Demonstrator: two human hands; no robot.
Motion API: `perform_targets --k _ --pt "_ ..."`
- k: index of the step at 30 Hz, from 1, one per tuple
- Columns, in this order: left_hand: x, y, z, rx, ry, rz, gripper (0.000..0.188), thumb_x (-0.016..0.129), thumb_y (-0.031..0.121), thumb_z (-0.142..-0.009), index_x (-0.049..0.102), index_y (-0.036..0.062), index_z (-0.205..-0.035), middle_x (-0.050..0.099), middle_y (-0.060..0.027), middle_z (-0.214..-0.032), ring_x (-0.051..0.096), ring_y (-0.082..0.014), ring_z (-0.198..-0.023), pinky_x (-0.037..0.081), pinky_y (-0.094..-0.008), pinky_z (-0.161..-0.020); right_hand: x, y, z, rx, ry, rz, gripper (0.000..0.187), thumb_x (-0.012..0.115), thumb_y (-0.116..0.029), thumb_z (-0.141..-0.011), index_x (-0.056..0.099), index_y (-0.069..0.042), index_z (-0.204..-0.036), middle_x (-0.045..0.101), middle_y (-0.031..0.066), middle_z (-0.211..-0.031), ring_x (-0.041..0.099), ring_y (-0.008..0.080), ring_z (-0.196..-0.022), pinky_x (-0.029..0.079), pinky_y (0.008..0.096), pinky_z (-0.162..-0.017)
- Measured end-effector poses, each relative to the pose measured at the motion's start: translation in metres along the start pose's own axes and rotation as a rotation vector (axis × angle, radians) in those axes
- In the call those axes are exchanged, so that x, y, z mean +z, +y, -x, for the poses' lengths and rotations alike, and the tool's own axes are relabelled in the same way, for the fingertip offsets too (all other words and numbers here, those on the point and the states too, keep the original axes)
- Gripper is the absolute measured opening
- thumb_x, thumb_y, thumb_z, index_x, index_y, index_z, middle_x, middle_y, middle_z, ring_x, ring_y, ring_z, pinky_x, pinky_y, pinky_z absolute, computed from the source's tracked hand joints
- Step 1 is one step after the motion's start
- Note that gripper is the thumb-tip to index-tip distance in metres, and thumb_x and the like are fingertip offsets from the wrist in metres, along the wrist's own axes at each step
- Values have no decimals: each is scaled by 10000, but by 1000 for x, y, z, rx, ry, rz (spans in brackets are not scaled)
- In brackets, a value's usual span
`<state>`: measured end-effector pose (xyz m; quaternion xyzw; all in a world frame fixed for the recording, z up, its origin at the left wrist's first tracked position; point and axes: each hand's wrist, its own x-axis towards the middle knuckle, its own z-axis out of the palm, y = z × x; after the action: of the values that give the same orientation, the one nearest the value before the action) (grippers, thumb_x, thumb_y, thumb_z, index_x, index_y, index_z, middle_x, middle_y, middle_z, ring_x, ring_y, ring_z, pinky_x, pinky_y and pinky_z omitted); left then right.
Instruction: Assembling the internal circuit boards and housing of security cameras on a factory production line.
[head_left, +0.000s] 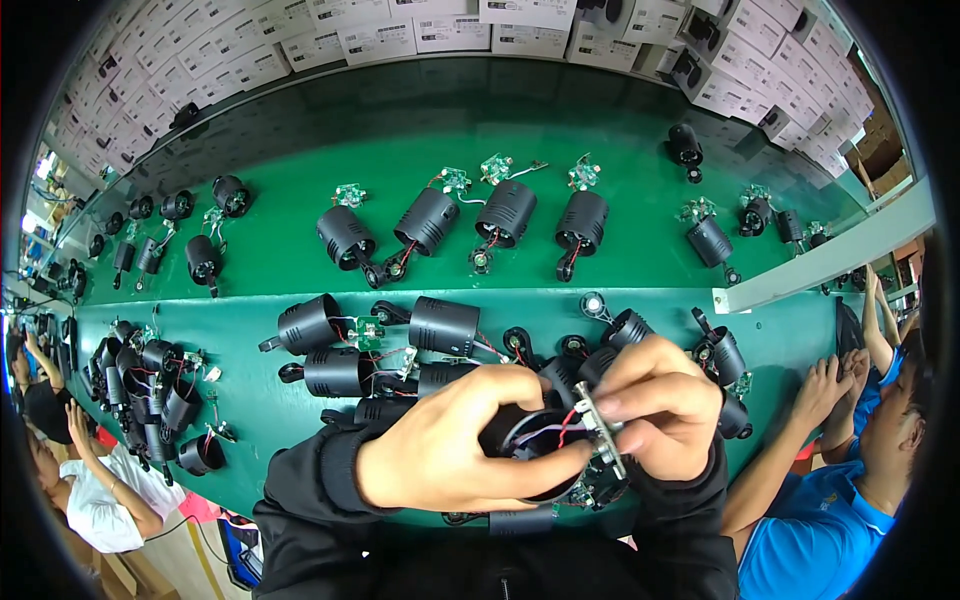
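- Housing, black, cylindrical (500, 432): one, held over the near edge of the green workbench (245, 385), open end toward the right, slots not visible on the covered side.
- Workbench: largest item, green, near and far strips divided by a straight line.
- Boxes (455, 33): many, white, printed, stacked along the far edge.
- Co-workers: one in a blue shirt (815, 520) at the right, one in a white shirt (105, 505) at the left.
- Beam (830, 255): one, pale, slanting over the right side of the bench.
- Pile of housings (140, 385): black, heaped on the near strip at the left.
- Left hand (450, 445): curled around the housing, thumb across its mouth; whether the thumb touches the board cannot be told.
- Right hand (665, 405): pinching the circuit board between thumb and fingers.
- Row of housings (505, 213): four, black, slotted, on the far strip, small green boards (583, 172) lying just beyond.
- Circuit board (603, 435): one, tilted edge-on, just outside the housing's mouth.
- Wires (565, 428): thin, red among them, running between housing and board.
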<state>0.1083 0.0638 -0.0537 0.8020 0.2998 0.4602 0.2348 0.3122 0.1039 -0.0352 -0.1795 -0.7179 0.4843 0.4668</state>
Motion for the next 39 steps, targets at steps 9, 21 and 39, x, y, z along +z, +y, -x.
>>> perform_targets --k 9,21,39 --pt "-13 -8 4 -56 -289 674 765 736 83 -686 323 52 -1329 476 -120 -1075 479 -211 -906 404 -311 -805 -5 -2 10 -21 242 -56 244 795 -114 -677 688 14 -856 603 107 -802 503 130 -578 400 231 -536" --pt "-17 10 -2 -176 -67 183 437 717 119 -693 525 30 -1075 514 -163 -1174 515 -264 -1036 431 -340 -847 0 -12 11 -24 261 -144 267 827 -126 -634 697 8 -824 614 88 -762 494 120 -536 385 223 -494" --pt "11 -5 2 137 207 -381 164 632 35 -721 583 59 -875 623 -108 -985 622 -267 -883 501 -241 -598 26 -4 14 -17 50 280 229 805 -51 -641 674 11 -819 591 56 -726 459 99 -490 369 201 -436"
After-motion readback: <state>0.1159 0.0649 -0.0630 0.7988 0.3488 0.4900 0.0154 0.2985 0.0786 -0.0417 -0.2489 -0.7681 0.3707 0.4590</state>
